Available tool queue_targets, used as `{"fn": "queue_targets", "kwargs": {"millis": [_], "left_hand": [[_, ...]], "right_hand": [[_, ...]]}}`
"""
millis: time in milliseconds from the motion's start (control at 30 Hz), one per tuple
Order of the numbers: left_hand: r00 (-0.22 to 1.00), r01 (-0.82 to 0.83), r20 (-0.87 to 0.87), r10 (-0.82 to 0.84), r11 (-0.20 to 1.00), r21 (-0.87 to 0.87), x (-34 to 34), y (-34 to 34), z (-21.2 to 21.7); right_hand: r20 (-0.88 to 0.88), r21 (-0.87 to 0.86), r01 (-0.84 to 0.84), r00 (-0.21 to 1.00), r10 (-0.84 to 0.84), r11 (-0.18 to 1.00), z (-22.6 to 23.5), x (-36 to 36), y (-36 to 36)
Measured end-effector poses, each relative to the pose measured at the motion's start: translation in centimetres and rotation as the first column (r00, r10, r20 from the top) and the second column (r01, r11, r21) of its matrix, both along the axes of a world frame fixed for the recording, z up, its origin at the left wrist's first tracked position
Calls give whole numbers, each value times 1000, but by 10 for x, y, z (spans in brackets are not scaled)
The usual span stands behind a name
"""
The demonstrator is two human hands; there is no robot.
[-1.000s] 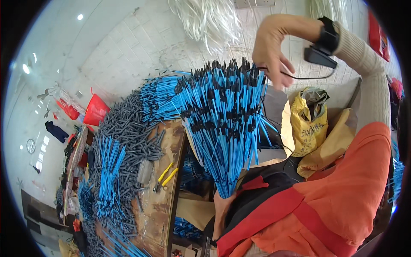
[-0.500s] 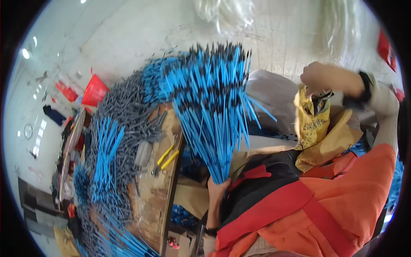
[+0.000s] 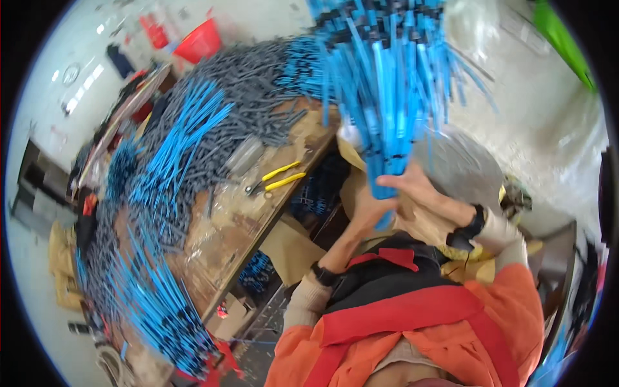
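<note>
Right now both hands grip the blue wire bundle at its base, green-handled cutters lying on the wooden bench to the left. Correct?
Not quite. The cutters have yellow handles, not green. The rest stands: the head view shows the left hand and right hand gripping the blue wire bundle at its base, cutters lying on the wooden bench.

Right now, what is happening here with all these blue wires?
A person in an orange top grips a big bundle of blue wires at its lower end with both hands, the left hand and the right hand together, so the bundle fans out upward. To the left, a wooden workbench carries heaps of grey and blue wires and yellow-handled pliers. The picture is blurred by motion.
</note>
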State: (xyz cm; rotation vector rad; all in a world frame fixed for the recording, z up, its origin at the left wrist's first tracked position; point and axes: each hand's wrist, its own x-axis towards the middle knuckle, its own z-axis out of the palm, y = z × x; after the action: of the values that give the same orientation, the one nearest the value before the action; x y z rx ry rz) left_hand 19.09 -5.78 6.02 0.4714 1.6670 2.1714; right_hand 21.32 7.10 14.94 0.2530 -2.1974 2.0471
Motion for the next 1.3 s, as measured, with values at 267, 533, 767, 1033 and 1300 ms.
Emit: {"fn": "queue_targets", "kwargs": {"millis": [267,533,767,1033,1300], "left_hand": [[888,418,104,-447,882,216,-14,106,12],[878,258,231,-419,822,508,25,171,-4],[611,53,408,-678,550,834,9,184,-16],[561,9,490,-667,597,802,-16,182,-24],[629,-27,495,-600,619,785,-38,183,-37]], "right_hand": [[-131,399,263,965,-229,878,31,-22,65],[58,734,121,969,-239,669,19,-11,113],[289,785,-170,951,-109,595,28,-48,101],[315,829,-225,944,-96,511,33,-77,82],[298,862,-222,949,-100,456,37,-97,65]]}}
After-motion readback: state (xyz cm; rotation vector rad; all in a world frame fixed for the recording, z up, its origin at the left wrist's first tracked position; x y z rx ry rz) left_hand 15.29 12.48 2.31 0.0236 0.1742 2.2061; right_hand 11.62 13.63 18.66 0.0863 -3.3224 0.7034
